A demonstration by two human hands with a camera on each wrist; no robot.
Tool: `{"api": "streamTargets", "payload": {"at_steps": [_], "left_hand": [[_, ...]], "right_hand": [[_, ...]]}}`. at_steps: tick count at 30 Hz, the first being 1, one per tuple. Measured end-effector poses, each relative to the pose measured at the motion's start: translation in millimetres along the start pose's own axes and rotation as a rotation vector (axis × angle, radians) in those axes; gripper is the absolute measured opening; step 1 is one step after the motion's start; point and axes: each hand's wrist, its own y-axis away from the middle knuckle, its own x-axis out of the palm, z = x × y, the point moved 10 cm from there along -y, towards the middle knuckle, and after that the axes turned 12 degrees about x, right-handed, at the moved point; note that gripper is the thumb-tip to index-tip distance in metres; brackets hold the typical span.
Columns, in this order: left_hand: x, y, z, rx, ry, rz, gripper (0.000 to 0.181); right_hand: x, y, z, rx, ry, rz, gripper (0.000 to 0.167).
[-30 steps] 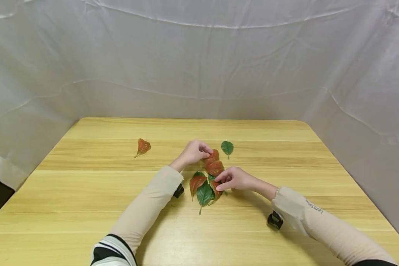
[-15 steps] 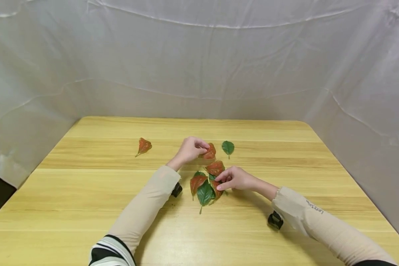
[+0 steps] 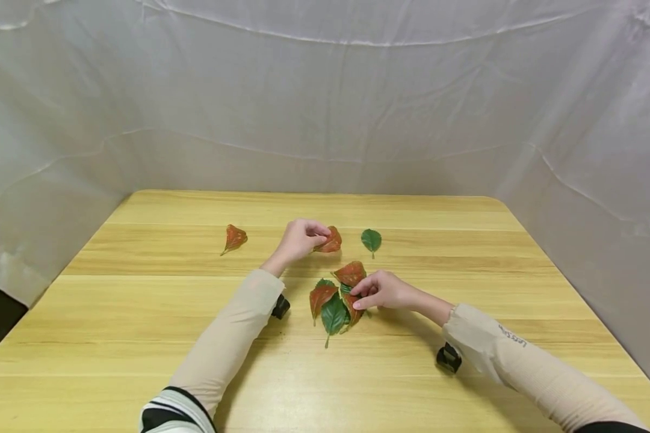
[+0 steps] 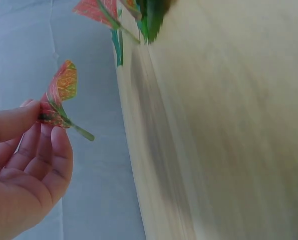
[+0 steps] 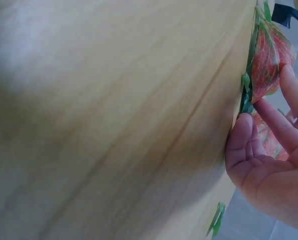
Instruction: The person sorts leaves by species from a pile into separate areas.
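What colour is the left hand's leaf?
The leaf is red with a yellowish patch, clearest in the left wrist view.

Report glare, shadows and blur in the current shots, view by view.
Head: pale sheen on the near tabletop; left wrist: long soft shadow along the tabletop, grain blurred; right wrist: whitish haze upper left, soft shadow beside the right hand.
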Motion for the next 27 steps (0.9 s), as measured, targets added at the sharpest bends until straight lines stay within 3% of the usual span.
{"api": "streamTargets", "payload": {"at_steps": [16,27], "left_hand": [[-35.5,11.0,21.8,-0.080,0.034,-0.072,0.013],[-64.5,19.2,35.4,-0.130,0.000,-0.121,0.014]], "right_hand": [[0,-1.6,-2,0.001,0.001,-0.001,0.029],[-1,-2.0,-4,0.011,-0.002,-0.009,0.029]]}}
